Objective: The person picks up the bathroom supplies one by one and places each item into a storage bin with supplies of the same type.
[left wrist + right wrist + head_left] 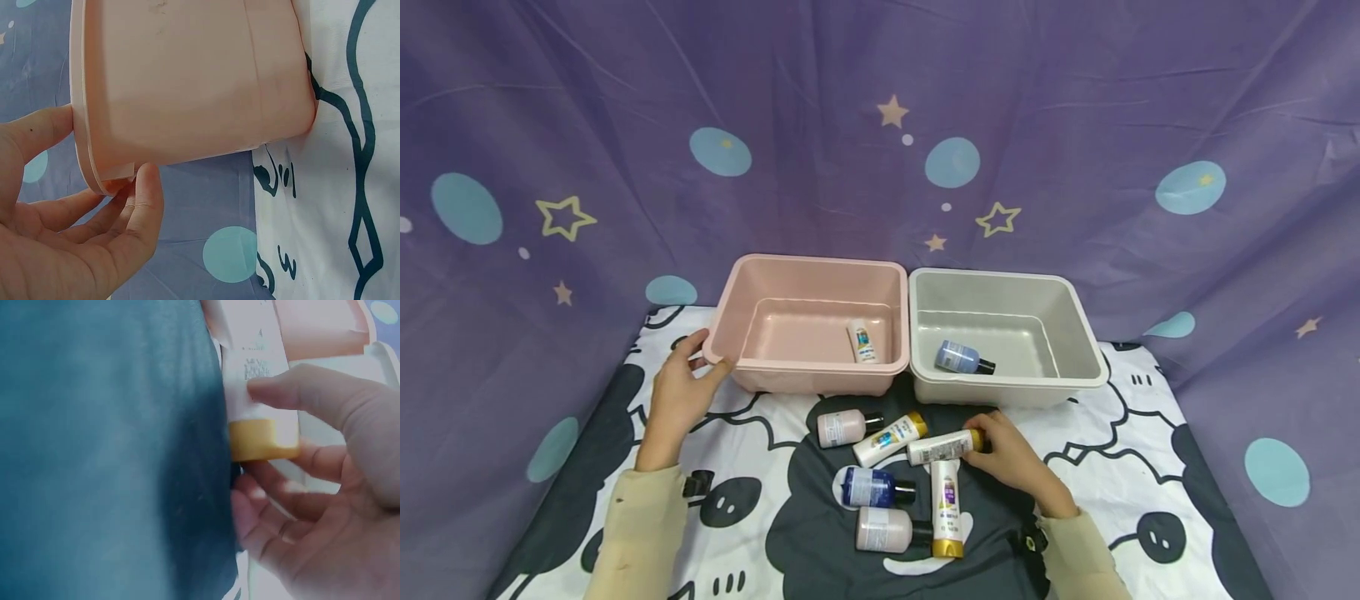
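My left hand holds the left front corner of a pink plastic bin. In the left wrist view its thumb presses the rim and the other fingers curl beneath. By the gold-capped end of a white tube, my right hand pinches with the thumb on the printed side. The right wrist view shows fingers around the gold cap. That tube lies sideways among other tubes and bottles on the cloth. Inside the pink bin is a small white tube.
A light grey bin stands right of the pink one, a blue bottle inside. Nearby lie a pale pink bottle, a white tube, a dark blue bottle, another pink bottle and an upright-lying tube. A purple curtain hangs behind.
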Action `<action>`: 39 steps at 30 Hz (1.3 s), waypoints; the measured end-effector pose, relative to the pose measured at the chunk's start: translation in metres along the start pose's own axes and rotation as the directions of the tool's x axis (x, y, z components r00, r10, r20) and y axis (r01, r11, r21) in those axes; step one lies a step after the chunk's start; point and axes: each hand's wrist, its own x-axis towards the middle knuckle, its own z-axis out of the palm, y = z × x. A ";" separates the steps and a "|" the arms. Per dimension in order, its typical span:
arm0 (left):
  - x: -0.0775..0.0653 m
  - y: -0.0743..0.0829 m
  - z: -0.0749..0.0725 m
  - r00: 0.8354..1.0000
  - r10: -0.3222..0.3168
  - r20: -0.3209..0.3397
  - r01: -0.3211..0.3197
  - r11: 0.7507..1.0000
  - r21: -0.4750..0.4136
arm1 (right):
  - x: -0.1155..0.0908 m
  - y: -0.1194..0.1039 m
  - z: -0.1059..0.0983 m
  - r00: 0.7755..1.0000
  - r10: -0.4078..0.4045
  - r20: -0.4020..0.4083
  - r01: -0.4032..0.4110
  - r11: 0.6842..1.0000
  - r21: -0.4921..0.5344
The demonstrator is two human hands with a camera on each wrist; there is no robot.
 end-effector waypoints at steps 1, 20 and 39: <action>0.000 0.000 0.000 1.000 0.000 0.000 0.000 1.000 -0.002 | -0.002 0.001 -0.001 1.000 0.006 0.005 -0.006 0.999 0.032; -0.001 -0.003 0.002 1.000 -0.007 -0.006 0.007 0.999 -0.040 | -0.024 -0.001 -0.002 0.981 0.189 0.035 -0.152 0.650 0.744; -0.001 -0.004 0.003 1.000 -0.020 -0.006 0.020 0.998 -0.053 | -0.014 -0.067 -0.050 0.980 0.168 -0.107 -0.008 0.572 0.820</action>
